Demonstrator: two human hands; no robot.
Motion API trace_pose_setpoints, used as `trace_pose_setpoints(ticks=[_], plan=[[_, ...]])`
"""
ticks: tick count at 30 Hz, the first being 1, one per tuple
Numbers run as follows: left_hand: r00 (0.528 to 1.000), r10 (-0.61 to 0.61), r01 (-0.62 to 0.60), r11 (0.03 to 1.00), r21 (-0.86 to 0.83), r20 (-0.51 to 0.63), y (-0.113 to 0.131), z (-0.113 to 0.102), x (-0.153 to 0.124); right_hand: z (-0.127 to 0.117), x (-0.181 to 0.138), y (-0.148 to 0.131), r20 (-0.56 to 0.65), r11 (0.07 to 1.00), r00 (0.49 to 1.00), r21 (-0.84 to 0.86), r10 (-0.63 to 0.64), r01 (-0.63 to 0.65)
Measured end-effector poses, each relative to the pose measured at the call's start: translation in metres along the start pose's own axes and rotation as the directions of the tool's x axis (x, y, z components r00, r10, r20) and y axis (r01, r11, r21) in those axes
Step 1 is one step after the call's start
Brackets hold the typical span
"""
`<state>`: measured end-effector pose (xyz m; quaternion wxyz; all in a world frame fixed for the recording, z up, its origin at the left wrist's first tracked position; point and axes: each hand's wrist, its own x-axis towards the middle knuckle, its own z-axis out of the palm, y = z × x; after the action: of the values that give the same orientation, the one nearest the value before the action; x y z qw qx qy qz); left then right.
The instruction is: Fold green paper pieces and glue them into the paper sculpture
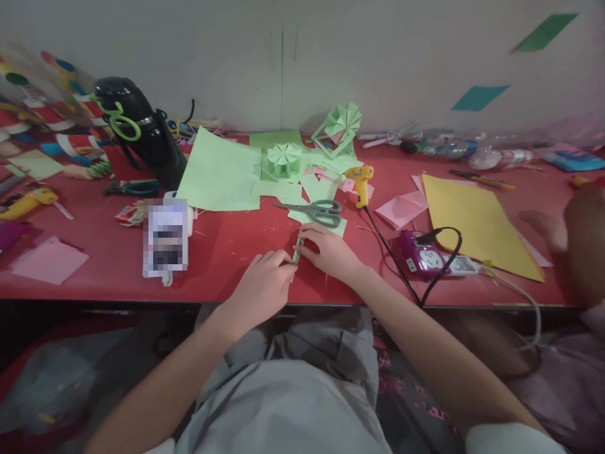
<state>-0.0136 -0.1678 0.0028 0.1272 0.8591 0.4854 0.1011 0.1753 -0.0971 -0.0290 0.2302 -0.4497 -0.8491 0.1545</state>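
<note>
Between my two hands is a narrow strip of folded green paper [297,251], tilted, just above the red table [222,243]. My left hand [267,280] is closed with its fingertips on the strip's near end. The fingers of my right hand [328,252] pinch the far end. Grey-handled scissors [319,210] lie just beyond my right hand, on green paper scraps. Farther back stand a small round pleated green paper piece [284,161] and a taller one with a pleated wheel [343,126].
A yellow glue gun [362,185] trails its cord to a purple power adapter [423,254]. Yellow sheets [477,221] lie on the right, near another person's arm [586,239]. On the left are a phone [165,238], a black flask [142,132] and a large green sheet [222,173].
</note>
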Motion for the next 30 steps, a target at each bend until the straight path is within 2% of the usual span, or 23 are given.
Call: trace_pose_setpoints(ticks=[2, 6, 10, 14, 18, 23, 30], plan=[[0.998, 0.049, -0.045, 0.995, -0.095, 0.039, -0.011, -0.003, 0.007, 0.001, 0.002, 0.007, -0.013, 0.997, 0.999, 0.056, -0.048, 0.049], [0.996, 0.093, -0.087, 0.970, -0.228, 0.015, -0.030, -0.008, 0.021, 0.002, 0.005, 0.017, -0.014, 0.981, 0.989, 0.129, -0.147, 0.148], [0.998, 0.051, -0.040, 0.963, -0.265, 0.034, -0.036, -0.009, 0.028, 0.000, 0.009, 0.020, 0.006, 0.960, 0.981, 0.206, -0.194, 0.189], [0.998, 0.057, -0.045, 0.963, -0.265, 0.038, -0.039, -0.004, 0.035, -0.001, 0.009, 0.018, 0.001, 0.951, 0.980, 0.242, -0.198, 0.191], [0.991, 0.095, -0.073, 0.974, -0.215, 0.098, -0.045, 0.002, 0.045, -0.001, 0.007, 0.018, -0.004, 0.962, 0.985, 0.214, -0.174, 0.170], [0.984, 0.135, -0.118, 0.982, -0.146, 0.113, -0.053, 0.003, 0.049, 0.001, 0.005, 0.021, -0.023, 0.966, 0.984, 0.188, -0.178, 0.179], [0.979, 0.148, -0.129, 0.982, -0.137, 0.142, -0.055, 0.002, 0.048, -0.003, -0.015, 0.013, -0.071, 0.983, 0.990, 0.131, -0.123, 0.132]])
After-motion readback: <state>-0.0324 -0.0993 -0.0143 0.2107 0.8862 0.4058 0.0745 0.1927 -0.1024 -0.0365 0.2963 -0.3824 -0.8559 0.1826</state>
